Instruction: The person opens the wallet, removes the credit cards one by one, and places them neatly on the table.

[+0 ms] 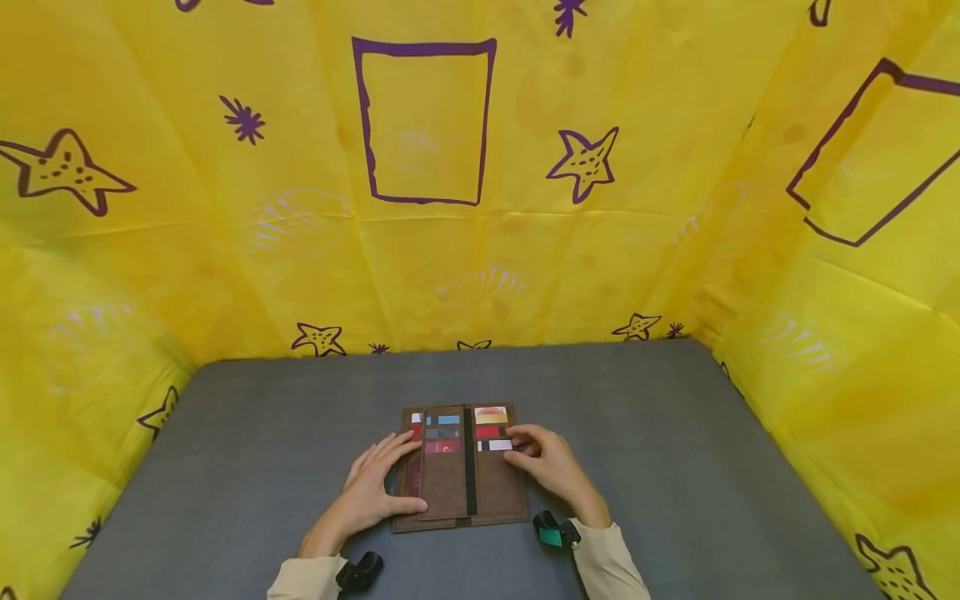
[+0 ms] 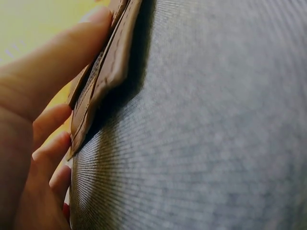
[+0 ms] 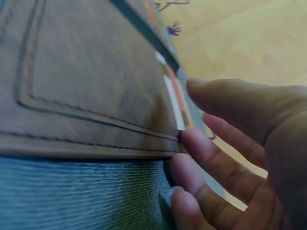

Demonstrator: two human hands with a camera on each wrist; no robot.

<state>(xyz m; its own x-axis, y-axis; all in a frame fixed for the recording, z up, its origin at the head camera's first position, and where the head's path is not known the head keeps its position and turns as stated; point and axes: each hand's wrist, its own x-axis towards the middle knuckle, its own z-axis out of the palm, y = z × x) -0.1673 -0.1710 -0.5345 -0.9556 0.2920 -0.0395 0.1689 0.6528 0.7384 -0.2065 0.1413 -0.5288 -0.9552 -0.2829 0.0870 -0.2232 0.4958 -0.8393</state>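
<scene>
An open brown wallet point(image 1: 495, 492) lies on the grey table, with cards showing in slots on both sides and a dark strap down its middle. My left hand point(image 1: 371, 483) rests at its left side, thumb across the lower left part and fingertips along the upper left edge. In the left wrist view the thumb point(image 2: 62, 62) lies over the stitched brown edge. At the right edge is my right hand point(image 1: 555, 467), its fingertips by the red and white cards point(image 1: 493, 445). In the right wrist view, its thumb point(image 3: 225, 96) stands apart from the wallet while other fingertips meet the edge.
The dark grey tabletop point(image 1: 300, 417) extends around the wallet. Yellow cloth point(image 1: 420, 275) with purple drawings of stars and frames surrounds it at the back and both sides. Each wrist wears a dark band with a small device, and the sleeves are light.
</scene>
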